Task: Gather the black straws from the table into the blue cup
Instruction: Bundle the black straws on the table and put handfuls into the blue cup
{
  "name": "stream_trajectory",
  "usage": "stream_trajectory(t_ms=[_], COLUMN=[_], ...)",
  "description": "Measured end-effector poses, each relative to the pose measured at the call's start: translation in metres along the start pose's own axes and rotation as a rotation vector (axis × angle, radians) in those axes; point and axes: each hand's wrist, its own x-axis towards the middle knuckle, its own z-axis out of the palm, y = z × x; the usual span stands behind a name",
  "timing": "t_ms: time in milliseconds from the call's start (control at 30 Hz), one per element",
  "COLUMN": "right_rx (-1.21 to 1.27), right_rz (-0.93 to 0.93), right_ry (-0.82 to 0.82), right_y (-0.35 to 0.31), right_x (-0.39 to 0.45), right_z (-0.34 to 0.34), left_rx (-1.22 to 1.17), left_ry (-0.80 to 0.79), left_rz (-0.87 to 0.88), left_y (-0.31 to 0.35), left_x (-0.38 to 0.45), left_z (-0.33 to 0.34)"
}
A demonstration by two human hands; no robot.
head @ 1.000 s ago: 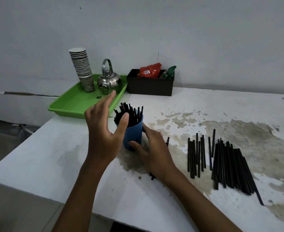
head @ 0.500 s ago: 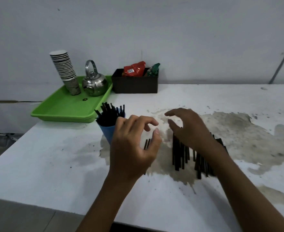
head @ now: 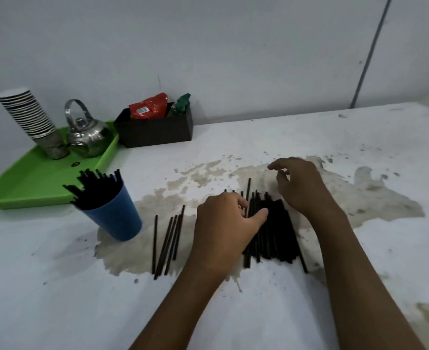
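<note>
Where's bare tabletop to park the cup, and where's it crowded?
Free: the table strip between the black box and the right edge, and the near-left stretch in front of the blue cup. Crowded: centre, where the loose straws and the big straw pile lie under the left hand and right hand. The green tray fills the far left.

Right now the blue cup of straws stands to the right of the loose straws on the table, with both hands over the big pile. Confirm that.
Not quite: the blue cup stands to the left of the loose straws, near the green tray, as the head view shows. The rest holds: the left hand and right hand are both over the big pile.
</note>
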Motion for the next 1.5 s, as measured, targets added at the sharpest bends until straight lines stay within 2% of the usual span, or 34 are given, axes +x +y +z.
stream_trajectory(t_ms=[133,233,533,900,1067,1233,1500], right_rx=[0.066,0.098,0.166,0.166,0.146,0.134,0.060], right_rz=[0.105,0.139,0.168,0.150,0.123,0.021,-0.152], right_ry=[-0.032,-0.032,-0.027,-0.009,0.016,0.062,0.070], right_y=[0.005,0.006,0.007,0.003,0.000,-0.009,-0.033], right_x=[-0.001,-0.001,0.002,0.001,0.002,0.003,-0.006], right_z=[-0.007,-0.007,-0.006,-0.006,-0.002,0.007,0.019], left_rx=[0.196,0.217,0.012,-0.240,-0.320,-0.495,-0.666], left_ry=[-0.048,-0.093,-0.254,-0.345,-0.347,-0.325,-0.191], left_rz=[-0.019,-0.028,-0.149,-0.239,-0.247,-0.270,-0.143], left_y=[0.018,0.025,0.017,0.004,-0.003,-0.013,-0.049], left_x=[0.006,0.011,0.029,0.035,0.035,0.041,0.058], left_z=[0.013,0.017,0.015,0.013,0.011,0.000,-0.031])
